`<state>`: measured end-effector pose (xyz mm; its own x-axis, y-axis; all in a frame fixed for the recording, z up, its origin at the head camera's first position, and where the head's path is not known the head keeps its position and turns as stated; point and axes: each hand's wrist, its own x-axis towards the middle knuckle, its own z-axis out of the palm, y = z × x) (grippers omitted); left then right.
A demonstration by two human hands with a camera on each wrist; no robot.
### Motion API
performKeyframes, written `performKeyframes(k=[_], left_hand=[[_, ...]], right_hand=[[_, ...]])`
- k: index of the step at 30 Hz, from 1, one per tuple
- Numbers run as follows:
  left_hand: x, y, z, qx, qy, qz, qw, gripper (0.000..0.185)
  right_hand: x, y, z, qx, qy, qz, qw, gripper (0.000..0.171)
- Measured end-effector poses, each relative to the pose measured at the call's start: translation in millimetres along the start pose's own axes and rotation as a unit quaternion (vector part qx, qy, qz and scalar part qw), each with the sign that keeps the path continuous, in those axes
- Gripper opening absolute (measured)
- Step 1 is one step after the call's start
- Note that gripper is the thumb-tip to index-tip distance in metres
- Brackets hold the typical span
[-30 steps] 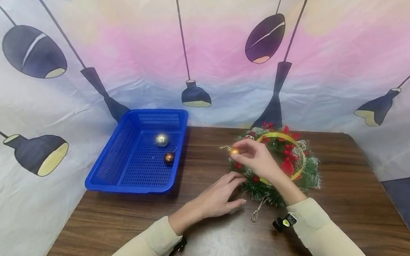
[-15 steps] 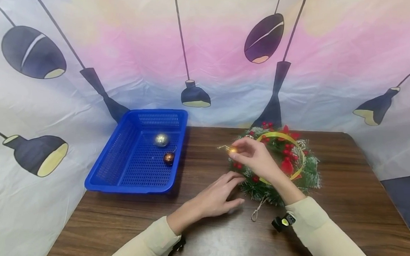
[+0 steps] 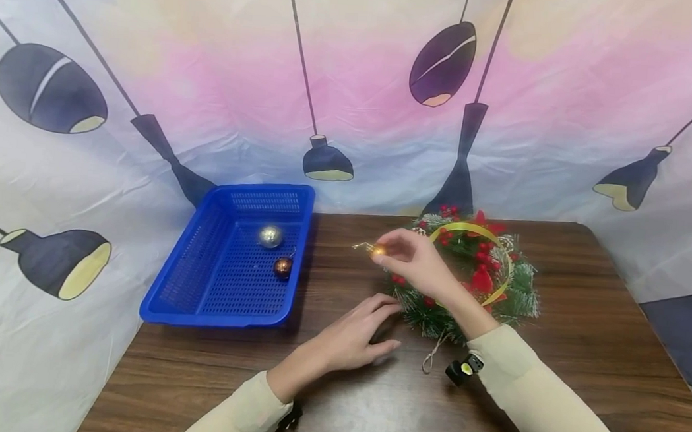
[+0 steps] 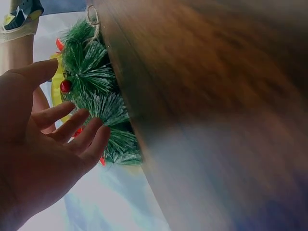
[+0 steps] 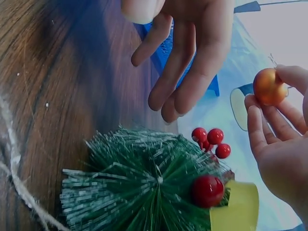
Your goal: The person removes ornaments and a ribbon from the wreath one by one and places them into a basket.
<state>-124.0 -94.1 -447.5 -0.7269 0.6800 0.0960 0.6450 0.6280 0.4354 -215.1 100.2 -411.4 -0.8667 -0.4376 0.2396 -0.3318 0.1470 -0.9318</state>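
My right hand [image 3: 405,259] pinches a small gold bauble [image 3: 378,250] [image 5: 268,86] by thumb and fingertips, held above the table just left of a green wreath [image 3: 473,276] with red berries and a yellow ribbon. My left hand [image 3: 355,334] hovers open, palm down, just in front of the wreath's left edge; its straight fingers [image 4: 72,130] lie next to the wreath's needles [image 4: 103,103]. In the right wrist view the left hand's fingers [image 5: 185,62] hang above the wreath [image 5: 154,187].
A blue plastic basket [image 3: 165,297] stands at the table's back left, holding a silver bauble [image 3: 270,236] and a copper bauble [image 3: 283,266]. A twine loop [image 3: 433,353] trails from the wreath toward me. A printed cloth backdrop [image 3: 353,91] surrounds the wooden table [image 3: 370,402].
My right hand has carried the gold bauble a little to the left, away from the wreath. The left hand has drifted slightly left and stays open.
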Motion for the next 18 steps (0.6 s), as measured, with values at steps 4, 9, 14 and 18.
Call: performKeyframes(k=[4, 9, 14, 18], left_hand=[[-7.7, -4.3, -2.9, 0.002, -0.007, -0.008, 0.9999, 0.062], [-17.5, -10.9, -7.0, 0.008, -0.012, -0.023, 0.9996, 0.060], [-22.0, -18.4, -11.6, 0.005, -0.006, -0.038, 0.9992, 0.058], [-21.4, -24.7, -11.9, 0.006, -0.003, -0.052, 0.9986, 0.057]], right_hand=[[9, 1, 11, -0.008, 0.003, -0.004, 1.000, 0.027], [22, -1, 26, -0.011, -0.005, -0.003, 1.000, 0.027], [30, -4, 38, -0.012, -0.006, 0.001, 1.000, 0.028], [32, -7, 47, -0.007, -0.013, 0.010, 1.000, 0.027]])
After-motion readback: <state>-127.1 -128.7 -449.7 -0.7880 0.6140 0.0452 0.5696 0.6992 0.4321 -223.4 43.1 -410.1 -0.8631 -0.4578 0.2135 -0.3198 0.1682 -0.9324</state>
